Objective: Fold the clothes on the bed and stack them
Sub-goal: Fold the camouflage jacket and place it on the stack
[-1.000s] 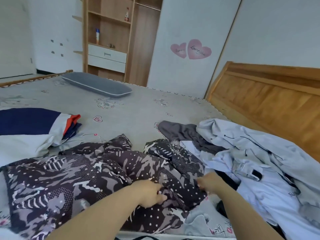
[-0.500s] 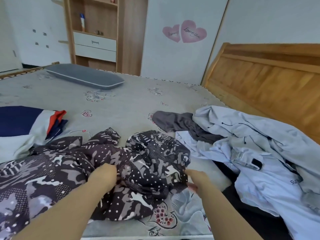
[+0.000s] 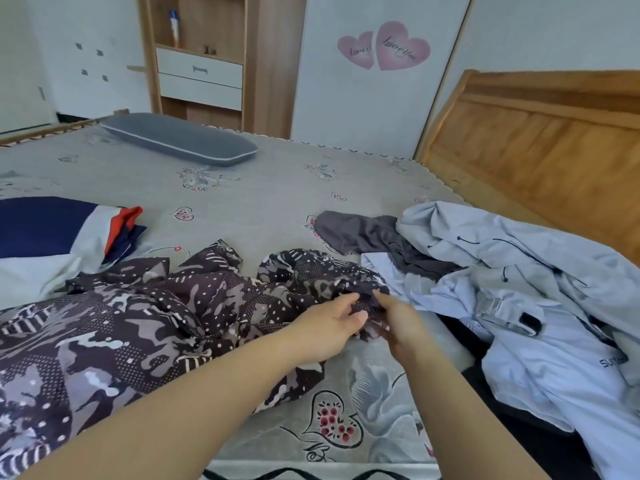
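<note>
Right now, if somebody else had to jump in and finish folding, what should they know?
Left hand and right hand: both pinch the same bunched edge of the dark patterned garment, close together.
The patterned garment lies spread and rumpled over the near-left of the bed, not folded yet.
A folded navy, white and orange garment lies at the far left.
The light blue jacket is heaped on the right, with a dark grey garment partly under it; both are unfolded.
Left to do: fold the patterned one, then the jacket and the grey one, and stack them.
</note>
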